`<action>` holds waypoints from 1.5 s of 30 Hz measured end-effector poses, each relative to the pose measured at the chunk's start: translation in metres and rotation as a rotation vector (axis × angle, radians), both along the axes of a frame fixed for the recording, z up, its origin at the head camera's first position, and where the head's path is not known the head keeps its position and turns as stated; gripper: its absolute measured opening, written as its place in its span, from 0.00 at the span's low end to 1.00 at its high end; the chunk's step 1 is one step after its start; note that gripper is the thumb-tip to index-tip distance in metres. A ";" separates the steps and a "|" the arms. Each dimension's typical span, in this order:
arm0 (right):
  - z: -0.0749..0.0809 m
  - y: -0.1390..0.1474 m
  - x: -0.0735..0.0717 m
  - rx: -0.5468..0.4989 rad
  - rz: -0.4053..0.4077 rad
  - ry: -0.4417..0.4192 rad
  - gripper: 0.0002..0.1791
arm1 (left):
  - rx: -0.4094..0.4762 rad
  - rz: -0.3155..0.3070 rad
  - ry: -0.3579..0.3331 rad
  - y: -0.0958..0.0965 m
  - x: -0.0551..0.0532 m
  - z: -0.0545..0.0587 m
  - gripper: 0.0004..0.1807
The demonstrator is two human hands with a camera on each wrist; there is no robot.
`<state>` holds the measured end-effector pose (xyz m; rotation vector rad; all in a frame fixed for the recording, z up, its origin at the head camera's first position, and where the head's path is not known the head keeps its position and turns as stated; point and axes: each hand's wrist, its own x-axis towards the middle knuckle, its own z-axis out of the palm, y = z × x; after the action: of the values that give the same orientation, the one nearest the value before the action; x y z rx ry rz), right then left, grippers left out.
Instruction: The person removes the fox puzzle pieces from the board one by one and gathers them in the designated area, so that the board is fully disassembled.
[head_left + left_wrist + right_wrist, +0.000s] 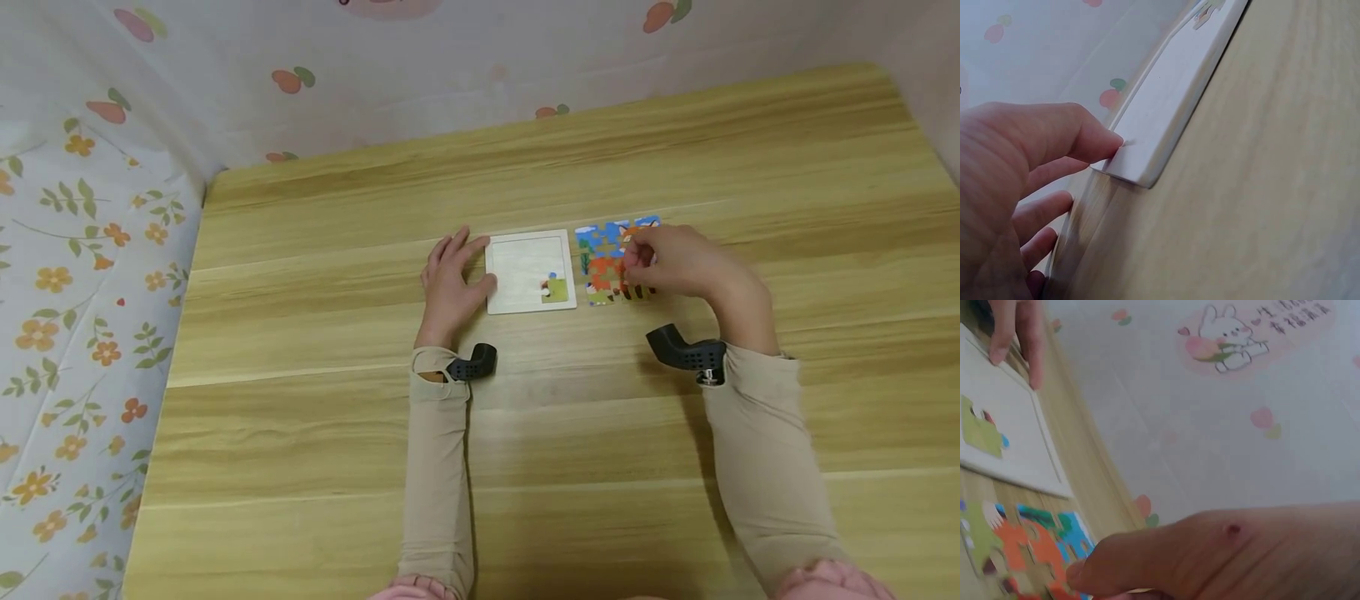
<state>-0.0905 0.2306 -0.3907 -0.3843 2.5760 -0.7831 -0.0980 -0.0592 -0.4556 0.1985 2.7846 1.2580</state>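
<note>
A white square puzzle frame (531,311) lies flat on the table, with a green puzzle piece (557,290) in its lower right corner. My left hand (453,279) rests at the frame's left side; thumb and index finger touch its edge, spread apart. To the right of the frame lies a group of puzzle pieces (600,268) in blue, orange and green, showing part of an animal picture. Over their right part, my right hand (678,260) has bent fingers, with thumb and index fingertips pinching at a piece. The fingers mostly hide that piece. In the right wrist view, the thumb (1100,569) is against the orange pieces.
The wood-grain table (315,450) extends on all sides of the frame. A white cloth printed with fruit (465,92) hangs behind it, and a flowered cloth (82,333) is at the left. A black wrist camera mount (686,350) sits below my right hand.
</note>
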 end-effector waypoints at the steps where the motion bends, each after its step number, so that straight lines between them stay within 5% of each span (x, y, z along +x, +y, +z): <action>1: 0.000 -0.005 0.000 -0.013 0.009 0.023 0.05 | -0.001 0.000 -0.001 -0.001 0.000 0.000 0.29; 7: -0.007 -0.049 0.001 -0.033 0.092 0.138 0.13 | 0.007 0.007 -0.005 -0.004 0.001 -0.002 0.29; 13: -0.018 -0.078 0.004 0.035 0.098 0.054 0.25 | 0.019 0.014 -0.002 -0.006 0.001 -0.002 0.29; 45: -0.021 -0.075 0.004 -0.057 0.015 0.069 0.22 | 0.006 0.004 -0.004 0.001 0.001 0.000 0.29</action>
<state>-0.0865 0.1556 -0.4118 -0.4547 2.6162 -0.8540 -0.0974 -0.0581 -0.4552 0.1914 2.7794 1.2669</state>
